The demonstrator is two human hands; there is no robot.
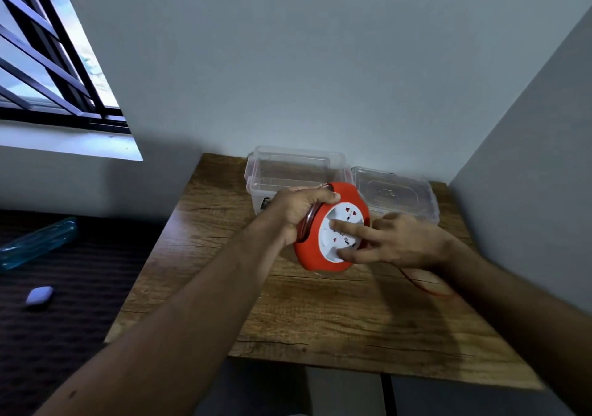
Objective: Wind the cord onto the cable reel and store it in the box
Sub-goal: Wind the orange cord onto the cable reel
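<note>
Left hand (299, 210) gripping the red cable reel (331, 228) rim above the table (320, 313), right hand (397, 242) fingers spread, pressing its white face, open clear box (296, 172) just behind, red cord (426, 287) trailing under right wrist

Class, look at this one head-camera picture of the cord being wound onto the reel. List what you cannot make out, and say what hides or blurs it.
- Wound cord on the cable reel: covered by the left hand.
- Loose cord: its plug end passes behind the right hand and forearm.
- Box: near wall and label hidden by reel and left hand.
- Lid: moulded details too faint.
</note>
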